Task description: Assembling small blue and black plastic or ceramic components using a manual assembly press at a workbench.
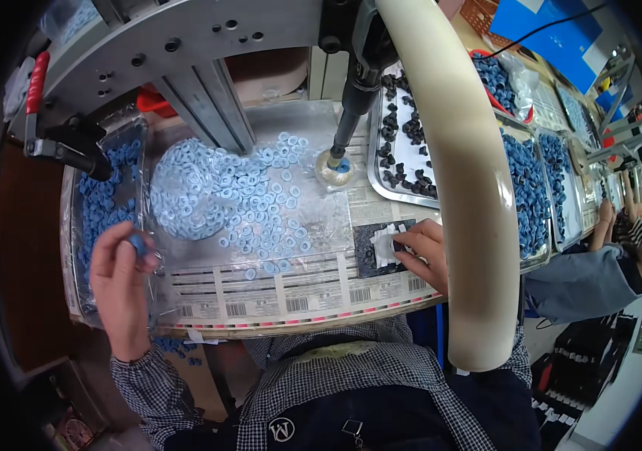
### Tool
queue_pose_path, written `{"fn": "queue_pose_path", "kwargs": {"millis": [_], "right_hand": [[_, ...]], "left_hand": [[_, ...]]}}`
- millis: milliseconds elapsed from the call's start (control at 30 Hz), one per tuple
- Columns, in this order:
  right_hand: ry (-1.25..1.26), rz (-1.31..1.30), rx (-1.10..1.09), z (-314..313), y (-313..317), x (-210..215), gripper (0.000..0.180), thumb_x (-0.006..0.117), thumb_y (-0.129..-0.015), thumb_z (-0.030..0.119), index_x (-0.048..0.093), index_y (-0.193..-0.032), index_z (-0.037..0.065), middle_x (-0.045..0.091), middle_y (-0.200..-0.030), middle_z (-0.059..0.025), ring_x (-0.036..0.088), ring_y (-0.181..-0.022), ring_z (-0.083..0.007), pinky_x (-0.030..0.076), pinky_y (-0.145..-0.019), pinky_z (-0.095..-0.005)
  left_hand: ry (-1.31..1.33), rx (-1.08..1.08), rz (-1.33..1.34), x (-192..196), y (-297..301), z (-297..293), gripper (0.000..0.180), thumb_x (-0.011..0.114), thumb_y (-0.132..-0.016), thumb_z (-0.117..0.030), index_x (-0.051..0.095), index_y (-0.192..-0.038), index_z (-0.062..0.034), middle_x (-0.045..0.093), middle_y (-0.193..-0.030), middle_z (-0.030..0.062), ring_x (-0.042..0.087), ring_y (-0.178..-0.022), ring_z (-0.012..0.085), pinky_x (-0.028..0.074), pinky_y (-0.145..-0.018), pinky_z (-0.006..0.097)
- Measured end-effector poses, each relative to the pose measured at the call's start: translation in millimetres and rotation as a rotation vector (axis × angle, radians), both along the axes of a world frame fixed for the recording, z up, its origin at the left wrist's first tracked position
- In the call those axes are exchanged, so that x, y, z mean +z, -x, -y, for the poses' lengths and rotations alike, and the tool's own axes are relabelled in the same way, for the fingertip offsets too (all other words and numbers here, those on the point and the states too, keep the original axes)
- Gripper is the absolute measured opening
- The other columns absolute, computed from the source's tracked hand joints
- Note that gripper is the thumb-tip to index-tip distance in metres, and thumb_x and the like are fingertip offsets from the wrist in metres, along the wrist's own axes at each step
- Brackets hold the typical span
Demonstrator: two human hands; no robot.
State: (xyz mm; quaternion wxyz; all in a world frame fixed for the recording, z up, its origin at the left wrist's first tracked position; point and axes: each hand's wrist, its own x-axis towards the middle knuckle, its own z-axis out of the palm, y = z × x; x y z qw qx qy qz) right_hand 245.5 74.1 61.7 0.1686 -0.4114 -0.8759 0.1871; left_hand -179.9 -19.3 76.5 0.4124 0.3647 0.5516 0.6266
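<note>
My left hand [119,278] is raised at the left of the bench, fingers closed on a small blue ring part [139,242], beside a clear tray of darker blue rings [99,199]. My right hand [424,252] rests on a dark pad [366,252], fingertips pinching small white pieces [387,244]. Between the hands a heap of pale blue rings [223,199] lies spread on a clear sheet. Behind it a press rod comes down onto a round fixture [336,167].
A thick cream lever handle [471,188] sweeps across the right. A metal tray of black parts [403,143] and trays of blue parts [528,192] stand further right. A grey press frame [185,45] rises at the back. Another person's sleeve [584,282] is at the right.
</note>
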Motion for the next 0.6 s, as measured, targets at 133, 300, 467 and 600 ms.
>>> {"fn": "queue_pose_path", "kwargs": {"millis": [133,300,467,600], "right_hand": [[-0.051,0.099,0.062,-1.5,0.1,-4.5,0.023,0.075,-0.082,0.012,0.069,-0.103,0.005,0.061,-0.092,-0.0083,0.066,-0.078,-0.0271,0.056,-0.067,-0.0366],[-0.055,0.12,0.095,-4.3,0.8,-9.9,0.023,0.074,-0.082,0.012,0.068,-0.104,0.005,0.06,-0.092,-0.0081,0.066,-0.079,-0.0276,0.055,-0.068,-0.0374],[-0.055,0.102,0.047,-3.0,4.0,-0.2,0.022,0.075,-0.082,0.012,0.069,-0.102,0.004,0.061,-0.092,-0.0086,0.066,-0.08,-0.0282,0.055,-0.069,-0.0376],[0.067,-0.021,-0.04,0.5,-0.5,8.8,0.025,0.075,-0.083,0.013,0.071,-0.107,0.005,0.063,-0.095,-0.0104,0.068,-0.081,-0.0282,0.056,-0.071,-0.0361]], "left_hand": [[0.114,-0.241,0.218,-18.1,-64.6,9.8,0.02,0.054,-0.102,-0.003,0.06,-0.119,0.0023,0.069,-0.109,0.0169,0.067,-0.085,0.0177,0.054,-0.076,0.028],[0.189,-0.403,0.368,-52.9,-104.1,8.0,0.024,0.056,-0.1,-0.001,0.058,-0.124,0.0014,0.069,-0.113,0.018,0.071,-0.09,0.0187,0.054,-0.076,0.027],[0.221,-0.488,0.519,-59.6,-137.2,-2.0,0.033,0.054,-0.101,0.001,0.053,-0.133,0.0001,0.065,-0.125,0.0177,0.07,-0.102,0.0217,0.057,-0.082,0.029],[0.151,-0.633,0.382,-73.9,-142.5,-3.1,0.037,0.053,-0.102,-0.001,0.051,-0.139,-0.0027,0.057,-0.139,0.0196,0.067,-0.114,0.0283,0.057,-0.094,0.033]]}}
